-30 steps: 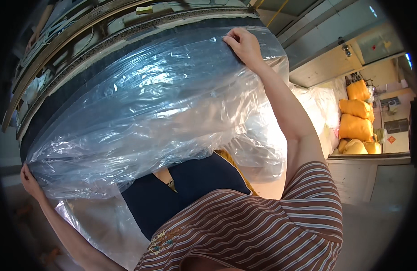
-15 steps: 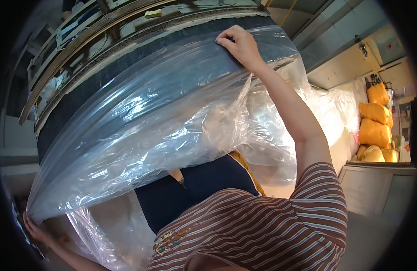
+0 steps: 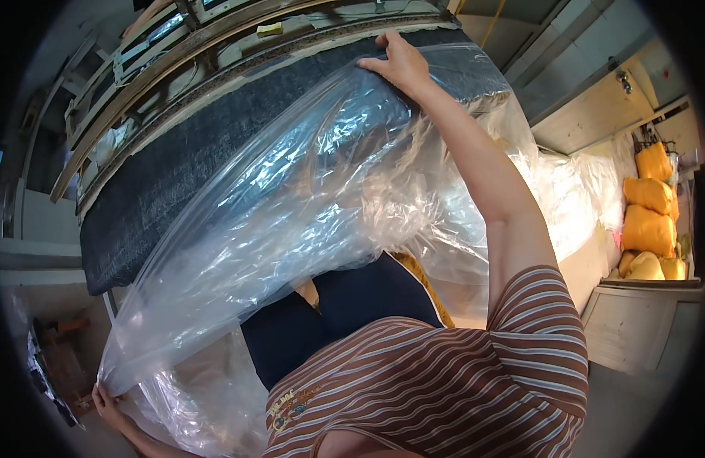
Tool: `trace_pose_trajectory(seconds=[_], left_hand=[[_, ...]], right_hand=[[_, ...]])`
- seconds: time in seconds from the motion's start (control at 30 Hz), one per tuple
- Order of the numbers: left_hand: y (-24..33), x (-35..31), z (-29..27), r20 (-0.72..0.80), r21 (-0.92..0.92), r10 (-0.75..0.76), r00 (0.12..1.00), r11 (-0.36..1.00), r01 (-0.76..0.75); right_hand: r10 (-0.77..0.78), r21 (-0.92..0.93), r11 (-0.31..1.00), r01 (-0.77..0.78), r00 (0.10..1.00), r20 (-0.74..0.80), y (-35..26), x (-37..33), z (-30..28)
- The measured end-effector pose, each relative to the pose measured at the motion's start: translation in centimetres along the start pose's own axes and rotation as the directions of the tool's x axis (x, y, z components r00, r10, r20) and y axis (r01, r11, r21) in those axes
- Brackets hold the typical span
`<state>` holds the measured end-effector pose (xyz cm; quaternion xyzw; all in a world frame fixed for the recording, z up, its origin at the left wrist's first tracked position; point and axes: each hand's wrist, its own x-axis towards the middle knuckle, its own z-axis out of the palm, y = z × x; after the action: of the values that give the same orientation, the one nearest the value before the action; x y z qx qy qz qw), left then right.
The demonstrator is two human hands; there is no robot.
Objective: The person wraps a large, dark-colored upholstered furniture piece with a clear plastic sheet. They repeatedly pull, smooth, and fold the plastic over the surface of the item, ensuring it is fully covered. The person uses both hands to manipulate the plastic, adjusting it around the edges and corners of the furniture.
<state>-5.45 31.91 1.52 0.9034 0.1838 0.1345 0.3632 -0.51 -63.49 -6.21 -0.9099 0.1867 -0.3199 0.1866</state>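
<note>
Since half a second ago your left hand (image 3: 108,398) has dropped lower and further left, dragging the clear plastic bag (image 3: 306,206) off the dark grey cushion (image 3: 177,168); much more bare cushion shows at the upper left now. Your right hand (image 3: 402,62) stayed at the cushion's top edge, fingers curled over the film there. Left hand is closed, pinching the bag's lower corner. Bag is transparent, crinkled, glossy, stretched diagonally between both hands, covering the cushion's right part and bunching loose over your dark trousers (image 3: 345,313). Yellow sacks (image 3: 648,217) stacked far right
</note>
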Motion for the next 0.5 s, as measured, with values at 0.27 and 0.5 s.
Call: trace_pose_trajectory(seconds=[0.27, 0.5], left_hand=[[3.8, 3.1, 8.6, -0.161, -0.551, -0.137, 0.977, 0.834, 0.026], [11.1, 18.3, 18.0, -0.151, -0.471, 0.206, 0.967, 0.845, -0.254]], right_hand=[[-0.150, 0.624, 0.777, -0.084, 0.938, 0.312, 1.1, 6.1, -2.6], [0.214, 0.169, 0.969, -0.177, 0.949, -0.231, 1.4, 8.8, -3.4]])
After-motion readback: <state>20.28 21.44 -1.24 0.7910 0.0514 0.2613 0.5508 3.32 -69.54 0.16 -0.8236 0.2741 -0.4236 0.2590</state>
